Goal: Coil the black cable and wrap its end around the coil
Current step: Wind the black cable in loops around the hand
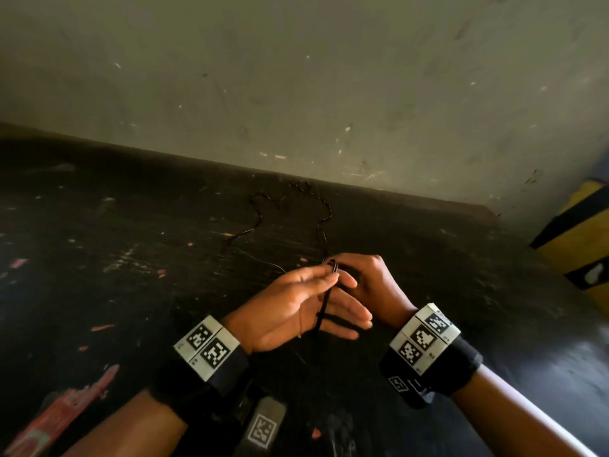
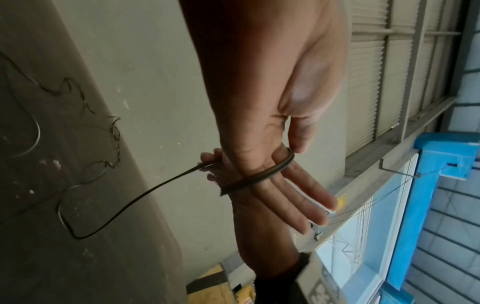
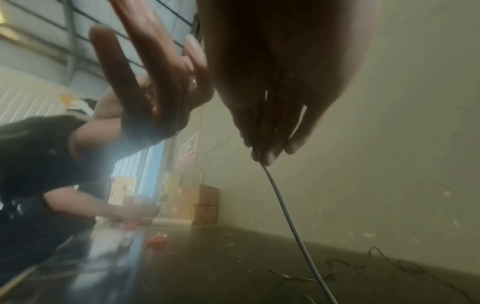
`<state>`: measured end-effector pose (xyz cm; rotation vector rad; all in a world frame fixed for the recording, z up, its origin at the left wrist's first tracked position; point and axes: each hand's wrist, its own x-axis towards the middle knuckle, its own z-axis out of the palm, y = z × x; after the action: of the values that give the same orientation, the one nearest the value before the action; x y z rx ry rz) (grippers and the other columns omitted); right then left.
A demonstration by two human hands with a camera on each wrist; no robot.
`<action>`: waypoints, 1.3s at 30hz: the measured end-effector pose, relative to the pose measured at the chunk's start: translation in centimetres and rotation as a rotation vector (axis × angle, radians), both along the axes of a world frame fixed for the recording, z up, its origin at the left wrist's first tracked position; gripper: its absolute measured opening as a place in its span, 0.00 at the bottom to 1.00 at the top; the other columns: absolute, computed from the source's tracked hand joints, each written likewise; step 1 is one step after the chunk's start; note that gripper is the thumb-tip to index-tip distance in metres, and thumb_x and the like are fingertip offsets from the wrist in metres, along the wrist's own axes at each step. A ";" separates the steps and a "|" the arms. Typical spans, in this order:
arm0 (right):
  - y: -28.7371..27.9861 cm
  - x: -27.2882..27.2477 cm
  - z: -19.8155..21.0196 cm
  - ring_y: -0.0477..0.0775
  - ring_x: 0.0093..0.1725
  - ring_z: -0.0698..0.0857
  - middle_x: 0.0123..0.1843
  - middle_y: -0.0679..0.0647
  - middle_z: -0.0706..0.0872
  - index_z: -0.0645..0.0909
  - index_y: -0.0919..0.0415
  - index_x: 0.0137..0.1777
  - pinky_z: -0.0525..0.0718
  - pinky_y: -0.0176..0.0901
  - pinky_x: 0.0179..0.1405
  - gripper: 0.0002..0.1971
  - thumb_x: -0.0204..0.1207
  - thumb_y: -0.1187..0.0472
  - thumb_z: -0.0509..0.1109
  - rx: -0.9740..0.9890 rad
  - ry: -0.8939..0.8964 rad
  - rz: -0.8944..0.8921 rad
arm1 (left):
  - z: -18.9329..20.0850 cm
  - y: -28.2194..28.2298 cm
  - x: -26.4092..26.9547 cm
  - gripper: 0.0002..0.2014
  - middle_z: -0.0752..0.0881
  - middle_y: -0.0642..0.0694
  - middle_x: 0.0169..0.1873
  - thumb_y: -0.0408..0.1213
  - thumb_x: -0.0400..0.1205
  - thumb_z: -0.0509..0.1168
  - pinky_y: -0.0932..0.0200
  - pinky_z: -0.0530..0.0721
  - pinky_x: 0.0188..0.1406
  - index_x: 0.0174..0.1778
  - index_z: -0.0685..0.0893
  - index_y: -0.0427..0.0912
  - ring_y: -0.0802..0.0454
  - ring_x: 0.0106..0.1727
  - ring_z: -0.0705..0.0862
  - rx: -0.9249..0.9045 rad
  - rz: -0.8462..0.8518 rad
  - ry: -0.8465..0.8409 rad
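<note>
My left hand (image 1: 290,308) is palm-up with straight fingers pointing right. Loops of the black cable (image 1: 324,301) go around those fingers, plain in the left wrist view (image 2: 262,176), where the thumb tip rests beside the loop. Just behind it, my right hand (image 1: 369,278) pinches the cable at its fingertips (image 3: 262,152) near the left index finger. From that pinch the cable (image 3: 283,205) drops to the table. The loose, kinked remainder (image 1: 324,206) lies on the dark table toward the wall.
The dark scratched table (image 1: 131,258) ends at a scuffed wall (image 1: 329,94). A yellow-and-black box (image 1: 580,232) stands at the right. Red scraps (image 1: 56,417) lie near left. A marker-tagged device (image 1: 263,427) sits at the near edge. Another person (image 3: 39,164) works at the table's far end.
</note>
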<state>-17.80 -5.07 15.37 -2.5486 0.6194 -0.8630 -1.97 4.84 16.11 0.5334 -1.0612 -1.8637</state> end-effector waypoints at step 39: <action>6.4 0.2 1.9 0.40 0.42 0.84 0.43 0.43 0.84 0.80 0.52 0.60 0.85 0.40 0.44 0.10 0.80 0.56 0.64 0.309 0.701 0.026 | -4.0 -4.2 2.2 0.21 0.61 0.39 0.82 0.49 0.86 0.52 0.35 0.83 0.60 0.75 0.64 0.71 0.39 0.71 0.78 -0.067 0.536 -0.175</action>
<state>-17.65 1.28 17.32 -2.5169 0.8305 0.1663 0.25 0.60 12.13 0.8589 -0.9698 -1.3253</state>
